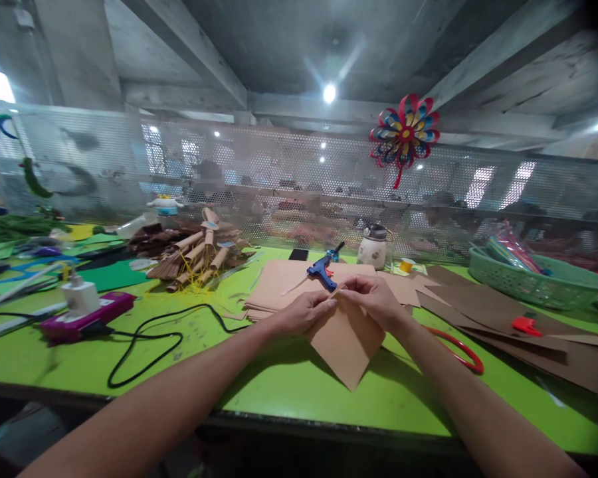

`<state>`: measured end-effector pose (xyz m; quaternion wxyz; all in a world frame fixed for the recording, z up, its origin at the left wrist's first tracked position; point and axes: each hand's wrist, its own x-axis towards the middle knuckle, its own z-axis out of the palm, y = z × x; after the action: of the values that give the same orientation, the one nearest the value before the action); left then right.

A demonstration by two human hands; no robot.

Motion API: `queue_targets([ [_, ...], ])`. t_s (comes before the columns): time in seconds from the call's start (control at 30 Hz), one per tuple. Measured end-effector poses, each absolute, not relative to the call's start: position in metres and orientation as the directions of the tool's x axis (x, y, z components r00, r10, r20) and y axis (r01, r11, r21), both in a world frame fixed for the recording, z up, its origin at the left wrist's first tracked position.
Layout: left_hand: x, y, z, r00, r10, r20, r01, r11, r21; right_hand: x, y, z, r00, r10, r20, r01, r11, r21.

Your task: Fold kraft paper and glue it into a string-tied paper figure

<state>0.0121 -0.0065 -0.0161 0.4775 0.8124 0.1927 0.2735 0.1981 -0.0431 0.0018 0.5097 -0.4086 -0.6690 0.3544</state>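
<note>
A tan sheet of craft paper or thin foam (349, 342) hangs from my two hands, one corner pointing down toward me over the green table. My left hand (306, 311) pinches its upper edge. Close beside it, my right hand (371, 299) pinches the same edge, which looks slightly rolled or folded between the fingertips. Just beyond my fingers, a blue glue gun (321, 271) with a glue stick lies on a stack of tan sheets (274, 285). The handles of red scissors (461, 350) show beside my right forearm, their blades hidden.
A purple power strip (87, 318) with a white plug and black cable lies left. Brown rolled pieces (199, 252) are heaped behind it. Dark brown sheets (498, 318) and a green basket (543, 282) are at right. A white jar (373, 249) stands by the mesh partition (279, 166).
</note>
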Motion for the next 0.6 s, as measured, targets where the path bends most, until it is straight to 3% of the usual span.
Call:
queue_targets([
  [0.33,0.0063,0.0002,-0.0119,0.836,0.480,0.267,0.013,-0.503,0.864,0.1950,-0.0379,-0.0078,-0.169,0.851,0.497,0.340,0.524,-0.781],
  [0.5,0.0089,0.0017,-0.0155,0.813,0.537,0.223,0.006,-0.392,0.920,0.1903,-0.0395,-0.0078,-0.165,0.852,0.498,0.321,0.523,-0.789],
  [0.6,0.0096,0.0022,-0.0172,0.765,0.588,0.262,0.022,-0.431,0.902,0.1910,-0.0391,-0.0070,-0.127,0.888,0.441,0.286,0.459,-0.841],
])
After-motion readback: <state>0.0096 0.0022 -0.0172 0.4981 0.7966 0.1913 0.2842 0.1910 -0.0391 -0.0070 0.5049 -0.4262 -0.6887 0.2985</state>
